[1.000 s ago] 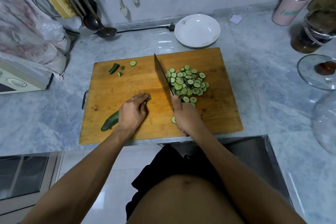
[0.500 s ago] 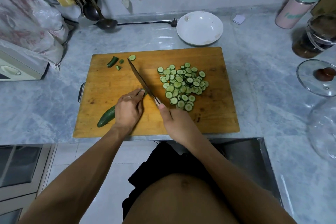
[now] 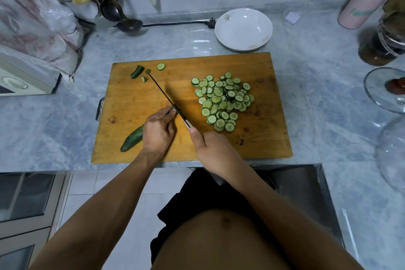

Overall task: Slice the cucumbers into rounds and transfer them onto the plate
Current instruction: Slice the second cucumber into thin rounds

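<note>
Grey veined marble countertop (image 3: 306, 94) against a pale wall, bearing a rectangular wooden cutting board (image 3: 263, 138). On the board's right half lies a heap of green cucumber rounds (image 3: 222, 101); at its far left corner, cut end pieces (image 3: 137, 71). Beyond the board sits a round, shallow white plate (image 3: 243, 28), holding nothing. The left hand (image 3: 157, 131), fingers curled, pins the remaining dark-green cucumber (image 3: 132, 138) to the board. The right hand (image 3: 210, 149) grips the handle of a knife (image 3: 166, 96), blade edge-down at the cucumber's cut end.
</note>
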The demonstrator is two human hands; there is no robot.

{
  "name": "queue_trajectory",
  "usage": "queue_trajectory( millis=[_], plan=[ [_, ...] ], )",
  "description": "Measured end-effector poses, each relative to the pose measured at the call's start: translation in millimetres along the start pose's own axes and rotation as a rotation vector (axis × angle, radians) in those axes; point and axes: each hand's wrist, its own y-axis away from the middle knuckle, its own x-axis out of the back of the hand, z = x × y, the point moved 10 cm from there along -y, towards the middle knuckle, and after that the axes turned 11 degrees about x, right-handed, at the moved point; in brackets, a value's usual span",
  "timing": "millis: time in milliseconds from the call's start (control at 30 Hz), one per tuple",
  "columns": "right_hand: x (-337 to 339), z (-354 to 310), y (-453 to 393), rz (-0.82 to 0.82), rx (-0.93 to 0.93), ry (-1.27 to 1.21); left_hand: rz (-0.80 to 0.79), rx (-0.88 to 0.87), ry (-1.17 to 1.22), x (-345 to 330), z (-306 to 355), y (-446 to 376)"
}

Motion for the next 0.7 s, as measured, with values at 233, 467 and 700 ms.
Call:
queue_trajectory(
  millis=[233,467,700],
  plan=[
    [4,3,-11,-0.034,-0.042,-0.022,0.003,0.015,0.017,5,6,2],
    [-12,15,-30,0.002,-0.063,0.018,0.039,-0.034,0.056,15,12,1],
    [-2,29,-25,0.096,-0.178,-0.089,0.079,-0.01,0.106,21,16,5]
  ],
)
